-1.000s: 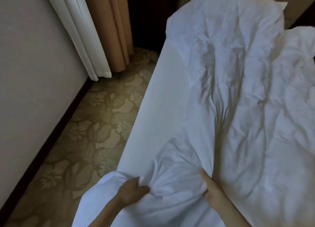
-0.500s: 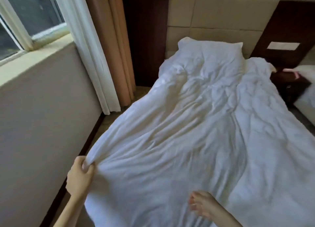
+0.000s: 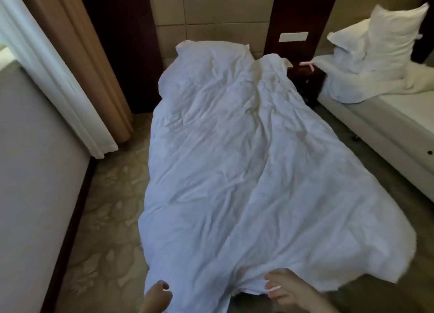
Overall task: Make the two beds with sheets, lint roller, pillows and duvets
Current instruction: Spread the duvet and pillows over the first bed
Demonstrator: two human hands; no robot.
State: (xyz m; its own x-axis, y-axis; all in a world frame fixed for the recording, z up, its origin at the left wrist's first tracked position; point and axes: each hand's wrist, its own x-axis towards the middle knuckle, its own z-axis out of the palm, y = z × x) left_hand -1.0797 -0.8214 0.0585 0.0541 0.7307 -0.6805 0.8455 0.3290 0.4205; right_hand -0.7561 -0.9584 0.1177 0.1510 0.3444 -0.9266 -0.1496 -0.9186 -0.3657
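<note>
Head view looked down the length of a single bed; at 7 o'clock the left hand [image 3: 156, 295] sat with fingers curled against the near left edge of the crumpled white duvet [image 3: 246, 171], and whether cloth was pinched between them could not be told; at 5 o'clock the right hand [image 3: 290, 291] lay at the duvet's near hem, fingers [image 3: 270, 278] spread apart and lightly bent, tips touching the fabric, blurred. The duvet covered the whole bed from the hem to the head at 12 o'clock, wrinkled throughout, its right side draping toward the floor at 4 o'clock; floral beige carpet [image 3: 110, 218] showed at 8 o'clock. Farther off, a white sheer curtain [image 3: 58, 77] and a tan drape [image 3: 94, 54] hung at 10 o'clock; a dark wooden nightstand [image 3: 305, 80] stood at 1 o'clock between the beds; at 2 o'clock the second bed's bare white mattress [image 3: 387, 129] carried two white pillows [image 3: 385, 37] propped upright.
</note>
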